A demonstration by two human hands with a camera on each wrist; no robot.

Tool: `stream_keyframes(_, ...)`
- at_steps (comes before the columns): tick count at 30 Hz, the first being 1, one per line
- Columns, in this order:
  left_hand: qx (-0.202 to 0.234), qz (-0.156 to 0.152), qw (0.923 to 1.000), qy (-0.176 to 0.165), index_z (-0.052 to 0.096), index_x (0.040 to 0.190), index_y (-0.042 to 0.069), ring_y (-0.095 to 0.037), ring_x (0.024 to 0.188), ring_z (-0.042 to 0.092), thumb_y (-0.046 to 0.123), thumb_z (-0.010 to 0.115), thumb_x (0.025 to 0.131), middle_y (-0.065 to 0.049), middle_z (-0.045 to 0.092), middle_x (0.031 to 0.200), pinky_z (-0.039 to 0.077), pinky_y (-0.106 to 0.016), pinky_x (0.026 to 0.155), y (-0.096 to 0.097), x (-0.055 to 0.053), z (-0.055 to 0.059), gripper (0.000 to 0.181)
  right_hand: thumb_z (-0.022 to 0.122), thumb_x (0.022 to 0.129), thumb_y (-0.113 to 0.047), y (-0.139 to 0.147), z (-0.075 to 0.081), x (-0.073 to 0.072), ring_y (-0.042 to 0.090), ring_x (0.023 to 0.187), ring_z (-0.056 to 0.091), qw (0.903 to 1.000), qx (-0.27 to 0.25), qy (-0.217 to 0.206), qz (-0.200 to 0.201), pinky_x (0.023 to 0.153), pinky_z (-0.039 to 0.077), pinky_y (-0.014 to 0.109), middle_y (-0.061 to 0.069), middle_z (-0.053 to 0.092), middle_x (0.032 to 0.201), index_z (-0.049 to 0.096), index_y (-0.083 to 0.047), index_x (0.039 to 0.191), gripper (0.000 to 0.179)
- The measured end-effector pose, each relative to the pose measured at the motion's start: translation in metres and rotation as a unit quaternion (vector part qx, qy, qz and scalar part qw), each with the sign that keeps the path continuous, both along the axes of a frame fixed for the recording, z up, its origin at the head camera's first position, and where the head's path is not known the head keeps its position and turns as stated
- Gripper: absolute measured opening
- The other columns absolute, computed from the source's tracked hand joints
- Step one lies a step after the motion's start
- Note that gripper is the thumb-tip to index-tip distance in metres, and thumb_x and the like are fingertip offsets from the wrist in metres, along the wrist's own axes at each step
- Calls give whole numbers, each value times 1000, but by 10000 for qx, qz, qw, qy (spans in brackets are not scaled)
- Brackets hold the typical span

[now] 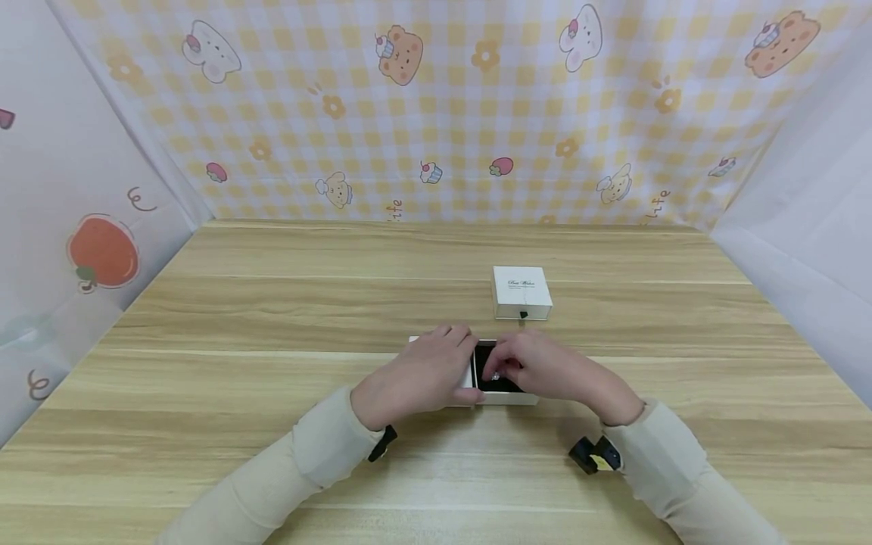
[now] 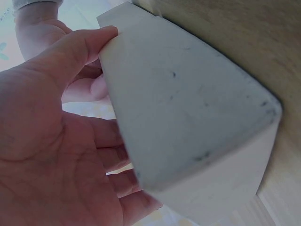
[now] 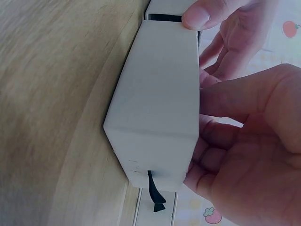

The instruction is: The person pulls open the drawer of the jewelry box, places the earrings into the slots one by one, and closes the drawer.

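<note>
A small white box lies on the table in the head view, its drawer (image 1: 511, 399) pulled out to the right of its sleeve (image 2: 188, 94). The left hand (image 1: 425, 371) grips the sleeve from above, thumb at the front edge where sleeve and drawer meet, fingers along the far side. Into the black-lined drawer reach the curled fingers of the right hand (image 1: 548, 367). A small sparkling piece of jewelry (image 1: 495, 376) shows between its thumb and forefinger; its exact kind cannot be made out. From the drawer's end hangs a black ribbon tab (image 3: 154, 190).
Behind the right hand stands a second white box (image 1: 521, 289), closed, with printed lettering on top and a black tab in front. The wood-grain table (image 1: 272, 303) runs back to a yellow checked curtain (image 1: 450, 113). White cloth hangs at both sides.
</note>
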State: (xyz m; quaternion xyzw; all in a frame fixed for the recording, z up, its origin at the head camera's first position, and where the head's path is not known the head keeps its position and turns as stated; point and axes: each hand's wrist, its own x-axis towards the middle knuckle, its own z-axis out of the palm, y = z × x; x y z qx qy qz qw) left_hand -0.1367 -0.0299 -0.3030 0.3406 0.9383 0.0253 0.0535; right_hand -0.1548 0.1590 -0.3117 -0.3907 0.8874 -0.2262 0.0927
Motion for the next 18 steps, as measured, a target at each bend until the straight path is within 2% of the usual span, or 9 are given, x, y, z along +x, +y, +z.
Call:
stream_keyframes(8,-37,55,9999,-79,51,123,6,-22,112,48,54,61,83,-6,51,122,42,-34,97,1,0,1,64,55,83,6,0,-1,-1,6,75,54,9998,-69,-98,-128,67,46,21,-1,66,84,68,-8,86,19)
stream_keyframes(18,-54,48,10000,-16,51,122,5,-22,110,49,54,61,83,-5,52,120,43,-34,96,0,0,0,63,54,81,5,-5,-4,-1,4,63,47,9973,-222,-180,-670,58,42,20,-1,61,72,64,-8,82,16)
